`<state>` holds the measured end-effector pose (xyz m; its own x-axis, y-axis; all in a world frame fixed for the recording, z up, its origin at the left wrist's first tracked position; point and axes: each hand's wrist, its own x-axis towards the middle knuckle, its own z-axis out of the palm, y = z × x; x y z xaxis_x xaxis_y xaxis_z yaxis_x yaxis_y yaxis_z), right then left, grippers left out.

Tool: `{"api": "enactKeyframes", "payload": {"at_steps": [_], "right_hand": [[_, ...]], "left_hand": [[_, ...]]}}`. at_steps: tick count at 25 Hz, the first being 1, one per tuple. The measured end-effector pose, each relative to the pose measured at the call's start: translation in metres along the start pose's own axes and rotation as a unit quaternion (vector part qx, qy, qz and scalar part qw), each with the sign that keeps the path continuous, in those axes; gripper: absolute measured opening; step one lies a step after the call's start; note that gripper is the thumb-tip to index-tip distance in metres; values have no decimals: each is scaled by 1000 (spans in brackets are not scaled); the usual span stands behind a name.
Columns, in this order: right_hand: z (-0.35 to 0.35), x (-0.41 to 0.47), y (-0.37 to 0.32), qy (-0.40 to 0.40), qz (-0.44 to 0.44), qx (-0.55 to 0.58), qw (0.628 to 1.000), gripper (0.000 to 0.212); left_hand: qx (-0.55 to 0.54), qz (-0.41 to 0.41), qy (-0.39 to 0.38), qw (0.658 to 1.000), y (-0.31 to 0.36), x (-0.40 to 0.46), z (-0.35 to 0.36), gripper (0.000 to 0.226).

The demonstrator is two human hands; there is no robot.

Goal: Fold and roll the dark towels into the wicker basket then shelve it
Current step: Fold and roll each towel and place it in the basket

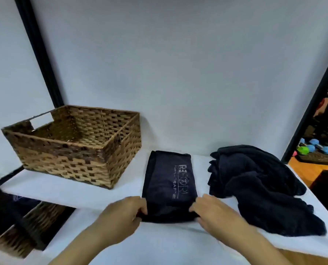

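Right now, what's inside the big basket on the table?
The wicker basket looks empty: only its woven floor and inner walls show, no towels. The near wall hides the closest strip of the floor, so that bit cannot be checked.

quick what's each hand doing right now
Left hand: grips the near left corner of the folded towel.
Right hand: grips the towel's near right corner.
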<state>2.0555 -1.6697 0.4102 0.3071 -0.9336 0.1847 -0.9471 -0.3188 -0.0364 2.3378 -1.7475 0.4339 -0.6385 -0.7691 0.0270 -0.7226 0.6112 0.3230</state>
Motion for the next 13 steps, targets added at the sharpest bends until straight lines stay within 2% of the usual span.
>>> {"api": "enactKeyframes", "payload": {"at_steps": [2,4,6,8,10,13], "right_hand": [[8,-26,-11,-79,0,69,995,29],[-3,-22,-10,-73,12,120,990,34],[-14,5,-9,5,44,195,980,32],[-8,44,-3,70,86,227,968,22],[8,75,3,50,120,203,971,27],[29,89,7,-37,149,150,977,30]], "left_hand": [[19,20,-63,998,1,-20,14,10],[17,35,-77,996,5,-15,7,11],[-58,47,-13,997,19,9,1,7],[-87,41,76,992,28,51,12,4],[-69,-21,110,991,27,98,29,17],[-89,-171,77,978,1,142,45,41]]}}
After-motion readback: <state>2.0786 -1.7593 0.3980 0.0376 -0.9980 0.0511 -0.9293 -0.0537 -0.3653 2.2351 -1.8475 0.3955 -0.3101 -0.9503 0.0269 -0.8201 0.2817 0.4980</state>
